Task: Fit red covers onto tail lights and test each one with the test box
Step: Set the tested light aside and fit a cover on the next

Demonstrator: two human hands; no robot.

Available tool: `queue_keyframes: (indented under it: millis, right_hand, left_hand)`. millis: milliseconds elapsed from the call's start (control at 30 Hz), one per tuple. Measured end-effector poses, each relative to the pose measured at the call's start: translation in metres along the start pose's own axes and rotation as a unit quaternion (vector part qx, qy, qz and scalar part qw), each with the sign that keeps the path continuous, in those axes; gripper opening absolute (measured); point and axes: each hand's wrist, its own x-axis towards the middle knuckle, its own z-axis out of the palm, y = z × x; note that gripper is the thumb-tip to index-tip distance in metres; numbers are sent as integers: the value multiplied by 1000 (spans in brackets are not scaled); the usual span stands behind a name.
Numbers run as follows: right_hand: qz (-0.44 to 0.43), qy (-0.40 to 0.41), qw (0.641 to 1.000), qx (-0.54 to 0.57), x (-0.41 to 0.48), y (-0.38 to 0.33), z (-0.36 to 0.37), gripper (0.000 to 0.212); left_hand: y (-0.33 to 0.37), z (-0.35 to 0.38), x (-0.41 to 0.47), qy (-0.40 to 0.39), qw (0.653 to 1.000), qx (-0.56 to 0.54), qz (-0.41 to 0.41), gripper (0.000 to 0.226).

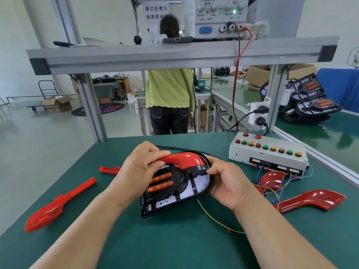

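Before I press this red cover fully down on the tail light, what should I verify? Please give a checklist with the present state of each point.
1. Left hand grips the curved glossy red plastic cover: ok.
2. Right hand holds the right edge of the black plastic tail light housing: ok.
3. Cover seated along the whole rim: cannot tell; the left hand's fingers hide its left end.
4. Grey rectangular test box with coloured buttons stands near, on the right: ok.
5. Housing wired to the test box: cannot tell; the thin yellow wire passes behind the right forearm.
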Motion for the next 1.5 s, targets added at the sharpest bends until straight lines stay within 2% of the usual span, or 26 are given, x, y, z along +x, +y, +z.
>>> queue_keyframes:
  millis: [233, 367, 467, 600, 733, 1000, 1100, 1300, 1400, 1500]
  right_hand:
    - [4, 5, 1000, -17, -2, -1, 2, 56]
    - [-1, 4, 1000, -16, -5, -1, 6, 48]
    - [2, 20, 999, -32, -5, 0, 10, 42]
    - [-3, 57, 996, -64, -5, 3, 15, 61]
    - [-18, 85, 992, -94, -6, 5, 14, 46]
    - [-30, 125, 985, -116, -6, 8, 14, 42]
    - [-36, 124, 985, -114, -5, 9, 13, 31]
    - [-14, 125, 986, -113, -1, 9, 11, 56]
    - [19, 142, 987, -74, 3, 6, 5, 50]
    - [14, 140, 986, -89, 4, 5, 2, 40]
  left_hand:
    - [-4, 7, 0, 0, 997, -57, -50, 26]
    - [-2, 9, 0, 0, 998, -53, -38, 29]
    - [3, 7, -2, -8, 995, -91, -48, 27]
    - [5, 7, -2, -24, 999, -19, -8, 32]
    - [8, 7, -1, -31, 999, -24, -11, 31]
    - [13, 19, -5, -5, 999, -30, -19, 28]
    - [18, 23, -4, -6, 999, -45, -19, 25]
    - [15, 10, -4, 14, 1000, 4, -5, 30]
    - [11, 2, -4, 12, 1000, 14, -11, 29]
    - [14, 5, -4, -9, 1000, 20, -1, 29]
